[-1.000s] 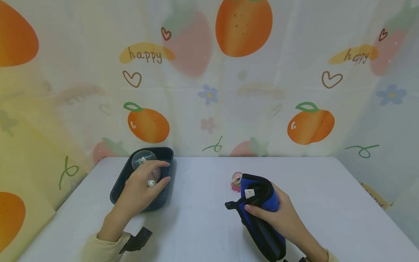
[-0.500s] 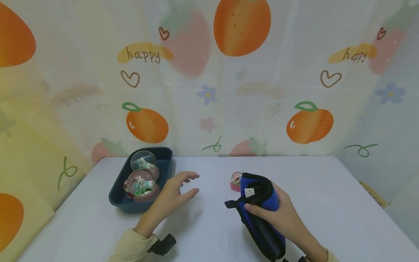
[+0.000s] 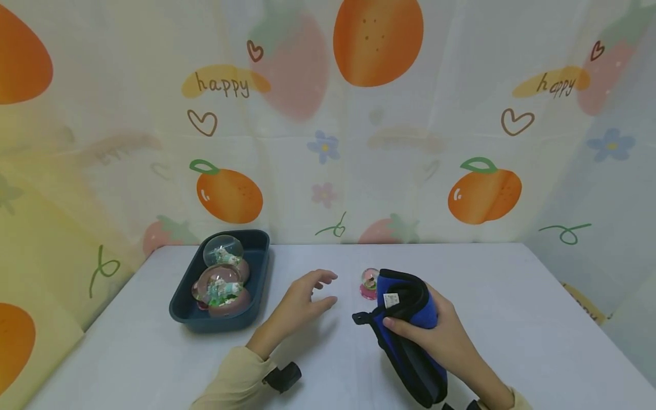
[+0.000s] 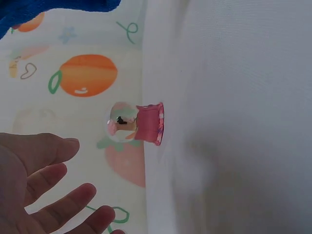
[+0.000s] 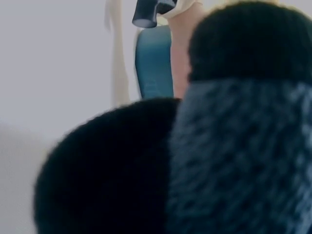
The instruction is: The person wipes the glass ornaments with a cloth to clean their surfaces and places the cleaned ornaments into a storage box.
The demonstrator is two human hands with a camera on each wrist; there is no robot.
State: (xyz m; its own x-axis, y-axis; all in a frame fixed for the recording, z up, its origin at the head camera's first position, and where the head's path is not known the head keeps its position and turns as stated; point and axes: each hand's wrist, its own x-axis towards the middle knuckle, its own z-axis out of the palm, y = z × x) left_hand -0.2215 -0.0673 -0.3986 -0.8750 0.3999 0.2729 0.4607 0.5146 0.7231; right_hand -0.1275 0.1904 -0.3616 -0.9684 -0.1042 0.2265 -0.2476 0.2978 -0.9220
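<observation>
Broadly, a white table [image 3: 533, 319] spread beneath a dark blue tray [image 3: 205, 326] at left. A blue-and-black pouch [image 3: 412, 359] slanted at right, gripped by the right hand [image 3: 446, 336], thumb across its front. The left hand [image 3: 294, 304] reached rightward between them, free, fingers loosely bent, thumb parted. Clear globes [image 3: 223, 290] sat in the tray; a smaller pink-based globe [image 4: 146, 123] stood upright just beyond the left fingertips.

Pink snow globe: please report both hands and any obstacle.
Left hand empty, not touching pink snow globe. Right hand grips blue-black fabric item. Left wrist view: nothing covers globe.
</observation>
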